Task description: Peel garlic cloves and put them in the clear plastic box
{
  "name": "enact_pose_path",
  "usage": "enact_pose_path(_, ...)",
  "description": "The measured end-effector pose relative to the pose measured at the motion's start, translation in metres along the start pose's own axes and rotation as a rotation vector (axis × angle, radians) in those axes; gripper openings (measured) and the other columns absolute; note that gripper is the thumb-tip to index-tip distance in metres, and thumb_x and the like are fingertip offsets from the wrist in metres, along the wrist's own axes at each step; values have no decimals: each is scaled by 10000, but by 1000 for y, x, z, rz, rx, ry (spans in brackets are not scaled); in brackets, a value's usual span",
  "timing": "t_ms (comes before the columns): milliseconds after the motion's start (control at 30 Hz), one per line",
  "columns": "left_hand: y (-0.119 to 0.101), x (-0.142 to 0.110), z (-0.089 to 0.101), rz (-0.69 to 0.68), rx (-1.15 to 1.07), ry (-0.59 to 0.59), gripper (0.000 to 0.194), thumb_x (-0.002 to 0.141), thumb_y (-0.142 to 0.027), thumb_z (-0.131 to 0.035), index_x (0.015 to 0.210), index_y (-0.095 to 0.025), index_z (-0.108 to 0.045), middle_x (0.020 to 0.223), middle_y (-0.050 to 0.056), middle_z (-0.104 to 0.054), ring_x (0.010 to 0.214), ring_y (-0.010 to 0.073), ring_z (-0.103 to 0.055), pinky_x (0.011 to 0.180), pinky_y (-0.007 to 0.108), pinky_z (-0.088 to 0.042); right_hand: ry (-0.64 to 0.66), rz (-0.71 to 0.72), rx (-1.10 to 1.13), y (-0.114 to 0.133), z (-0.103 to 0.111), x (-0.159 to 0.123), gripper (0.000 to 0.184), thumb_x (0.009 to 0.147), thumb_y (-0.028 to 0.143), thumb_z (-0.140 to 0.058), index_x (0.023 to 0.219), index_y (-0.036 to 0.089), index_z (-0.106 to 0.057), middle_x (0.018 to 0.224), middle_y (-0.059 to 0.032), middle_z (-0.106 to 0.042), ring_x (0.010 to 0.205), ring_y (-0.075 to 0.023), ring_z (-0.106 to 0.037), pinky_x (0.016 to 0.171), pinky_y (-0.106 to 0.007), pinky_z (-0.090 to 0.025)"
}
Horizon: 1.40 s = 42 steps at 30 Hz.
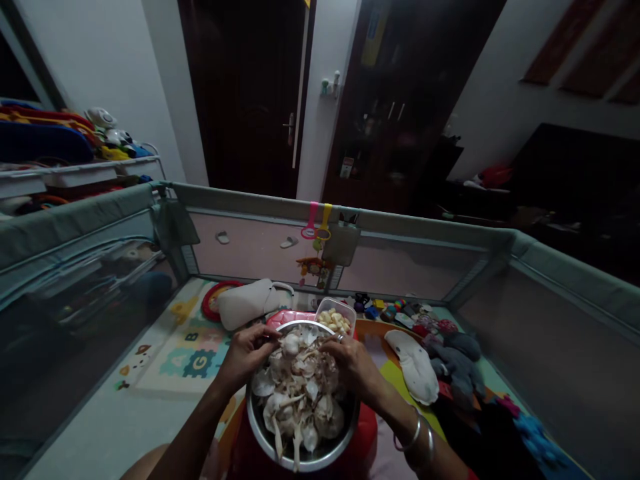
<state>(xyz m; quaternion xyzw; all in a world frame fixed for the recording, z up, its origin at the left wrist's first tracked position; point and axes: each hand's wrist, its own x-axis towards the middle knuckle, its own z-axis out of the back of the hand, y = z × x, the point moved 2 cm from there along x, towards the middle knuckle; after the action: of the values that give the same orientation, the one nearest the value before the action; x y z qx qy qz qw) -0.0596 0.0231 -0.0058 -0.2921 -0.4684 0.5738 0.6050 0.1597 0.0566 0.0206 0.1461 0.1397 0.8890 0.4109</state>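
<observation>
in a dim room, a fabric-sided playpen (410,220) surrounds a play mat (165,400), and within it one metal bowl (310,466) stands before the person, heaped with garlic (325,413) and loose skins. one clear box (353,313) just beyond the bowl already holds many bare cloves (334,321), while several heads in the bowl seem left in their skins, all too overlapped to count. of the two hands, the left hand (249,350) has thumb and fingers near together, the right hand (354,363) bends its fingers over the garlic, and whether either clamps a piece cannot be told.
</observation>
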Motion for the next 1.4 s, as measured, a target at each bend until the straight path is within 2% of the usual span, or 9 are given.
enact_pose_path(133,-9,-1,-4,-48,-29,21,138,720,-197,-536,746,-142,-660,701,26,-664,665,148,-609,611,212,-462,-31,-8,231,13,0,4,216,819,173,-511,1019,171,-591,854,-73,-675,754,-177,-608,677,-269,-442)
enact_pose_path(233,-20,-3,-7,-87,-18,26,125,717,-173,-536,737,-156,-659,719,26,-663,693,157,-611,642,227,-464,13,3,387,22,-2,10,308,788,254,-579,1086,185,-544,837,-43,-675,712,-164,-602,656,-256,-441)
enact_pose_path(433,-35,-6,-14,-227,26,-14,146,744,-187,-555,837,-188,-667,826,48,-682,768,174,-617,707,256,-472,10,-3,576,23,-8,17,305,717,265,-638,1007,194,-576,745,12,-595,655,-135,-529,590,-221,-396)
enact_pose_path(600,-37,-7,-14,-312,-25,4,250,710,-143,-602,950,-198,-646,822,42,-677,714,160,-608,665,255,-479,99,-127,1128,19,-10,15,318,655,320,-682,925,183,-586,724,16,-570,638,-124,-513,572,-223,-411)
enact_pose_path(700,-39,-7,-15,-350,-45,12,271,703,-124,-603,958,-207,-644,783,30,-671,698,157,-600,650,256,-473,210,-189,1346,21,-13,13,355,638,340,-704,933,182,-586,642,36,-549,518,-95,-486,495,-211,-394)
enact_pose_path(800,-41,-7,-18,-342,-58,20,299,703,-93,-579,972,-211,-633,744,13,-659,665,145,-598,634,246,-469,273,-189,1417,21,-17,12,367,636,346,-716,938,176,-597,615,43,-536,468,-75,-458,462,-198,-375)
enact_pose_path(1000,-46,-7,-26,-347,-28,-11,275,715,-105,-563,969,-204,-605,754,12,-653,656,141,-589,622,239,-463,219,-119,1394,17,-22,14,393,641,359,-722,986,201,-619,801,2,-601,562,-91,-499,501,-202,-387)
enact_pose_path(1200,-40,-8,-31,-324,-24,4,307,722,-82,-521,1007,-195,-504,696,-18,-582,638,132,-552,631,240,-444,165,-89,1377,16,-18,18,390,584,314,-767,934,182,-658,891,-17,-637,816,-164,-559,724,-266,-411)
enact_pose_path(1400,-37,-8,-35,-345,-47,83,410,711,-22,-459,1075,-199,-399,703,-30,-524,637,124,-521,628,239,-429,270,-173,1482,18,-28,17,405,581,352,-763,913,152,-646,717,9,-605,534,-84,-504,512,-200,-376)
